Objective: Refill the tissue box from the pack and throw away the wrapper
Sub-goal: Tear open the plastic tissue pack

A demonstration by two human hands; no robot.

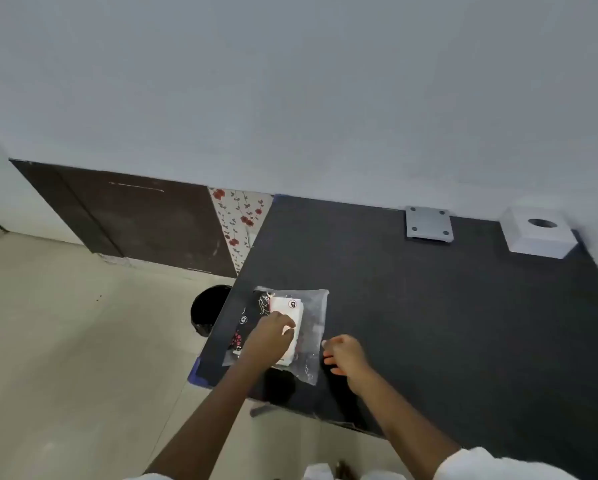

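A tissue pack (287,318) in a clear plastic wrapper (316,323) with a black printed side lies near the left edge of the dark table (429,323). My left hand (268,336) rests on the pack, its fingers closed on the white tissues. At the wrapper's right edge my right hand (344,355) sits with curled fingers; whether it pinches the plastic is unclear. The white tissue box (538,237), with a round hole on top, stands far away at the table's back right corner.
A black bin (209,308) stands on the floor just left of the table. A grey square plate (429,223) lies against the wall at the back of the table. A floral panel (240,220) and a dark cabinet (134,216) line the wall.
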